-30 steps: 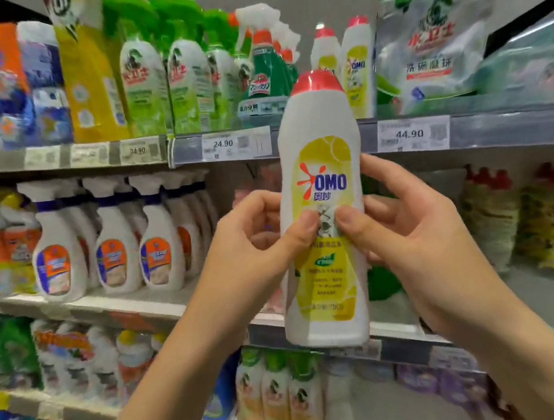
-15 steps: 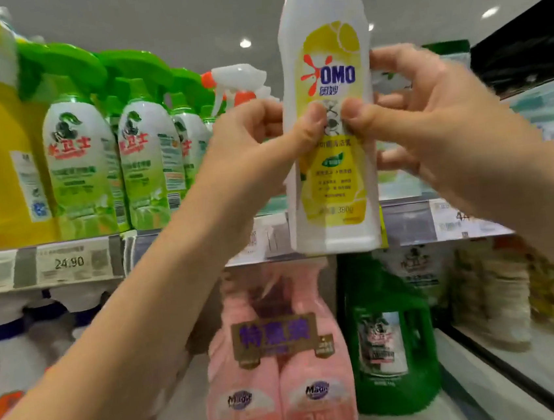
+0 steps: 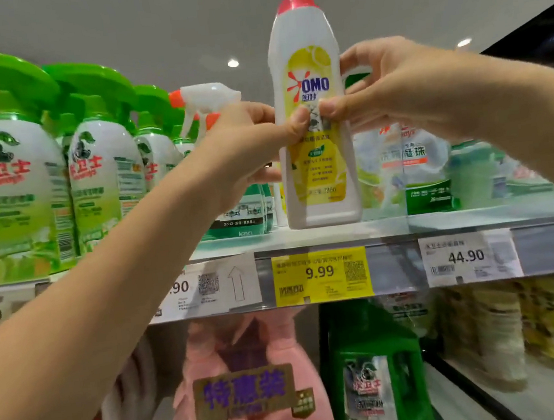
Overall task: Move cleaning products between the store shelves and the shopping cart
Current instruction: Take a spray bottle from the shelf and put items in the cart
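White plastic, red cap: the bottle now stands upright on the top shelf. Its base looks to be down on the board, right above the yellow tag at its 6 o'clock. A second ago I had it in mid-air before the lower shelves; half a second ago its base was level with the shelf lip. My left hand and right hand pinch it from 9 and 3 o'clock, thumbs pressed on the label and fingers curled round the back. A sprayer sits at its 9 o'clock and a pouch at 3 o'clock, both near. I judge the return to the shelf all but done; what remains is letting go without tipping it. No cart is in view.
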Motion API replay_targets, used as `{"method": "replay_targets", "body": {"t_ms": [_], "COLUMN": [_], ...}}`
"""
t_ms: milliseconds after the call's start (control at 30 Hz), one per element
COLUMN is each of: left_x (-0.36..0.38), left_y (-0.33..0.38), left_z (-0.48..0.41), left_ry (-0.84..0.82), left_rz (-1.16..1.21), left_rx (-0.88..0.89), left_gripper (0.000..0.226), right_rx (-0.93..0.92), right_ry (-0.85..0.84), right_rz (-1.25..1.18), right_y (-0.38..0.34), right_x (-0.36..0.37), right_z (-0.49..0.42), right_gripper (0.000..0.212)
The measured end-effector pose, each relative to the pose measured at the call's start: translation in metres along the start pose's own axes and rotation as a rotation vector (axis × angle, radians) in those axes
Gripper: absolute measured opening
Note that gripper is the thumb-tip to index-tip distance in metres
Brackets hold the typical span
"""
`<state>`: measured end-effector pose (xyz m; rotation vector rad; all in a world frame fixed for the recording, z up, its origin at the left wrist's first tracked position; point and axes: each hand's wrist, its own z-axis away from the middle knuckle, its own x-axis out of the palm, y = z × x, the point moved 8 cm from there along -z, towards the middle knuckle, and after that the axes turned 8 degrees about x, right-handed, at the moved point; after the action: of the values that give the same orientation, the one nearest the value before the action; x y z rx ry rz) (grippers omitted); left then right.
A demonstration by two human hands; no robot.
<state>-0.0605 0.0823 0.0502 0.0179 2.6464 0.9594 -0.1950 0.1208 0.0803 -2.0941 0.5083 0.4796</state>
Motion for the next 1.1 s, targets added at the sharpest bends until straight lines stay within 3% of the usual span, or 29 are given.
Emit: {"method": "replay_targets", "body": {"t_ms": [167,300,400,567,700,867,1033,1100], "left_x": [0.003,0.006,0.005,0.006,0.016,0.025,0.035,0.042], "left_y": [-0.011,-0.021,-0.024,-0.028,-0.037,-0.054,-0.068,-0.075], "left_z": [-0.006,-0.009,-0.012,-0.029,-0.048,-0.064,-0.065,-0.062], "left_ry": [0.004,-0.022,-0.050,-0.122,-0.163,-0.247,-0.356,-0.420], "left_rz": [-0.066,-0.182,-0.226,-0.478,-0.681,-0.951,-1.142,-1.177], "left_rx": [-0.043,-0.090,-0.103,-0.140,-0.093,-0.135,-0.178,-0.169], "left_gripper": [0.020,0.012,0.013,0.026,0.019,0.028,0.007,0.012], "right_rx": [0.053,0.107,0.123,0.150,0.214,0.255,0.213,0.208], "right_ry": [-0.088,-0.169,-0.200,-0.166,-0.164,-0.202,-0.236,-0.234], "right_rz": [0.040,0.073,0.141,0.333,0.363,0.371,0.349,0.330], "right_y": [0.011,0.024,0.026,0.034,0.053,0.071,0.089,0.096], "right_x": [0.002,0.008,0.008,0.008,0.009,0.013,0.022,0.024], "right_z": [-0.016,-0.025,-0.034,-0.060,-0.088,-0.118,-0.140,-0.149], "right_gripper": [0.058,0.038,0.043,0.032,0.022,0.027,0.022,0.017]}}
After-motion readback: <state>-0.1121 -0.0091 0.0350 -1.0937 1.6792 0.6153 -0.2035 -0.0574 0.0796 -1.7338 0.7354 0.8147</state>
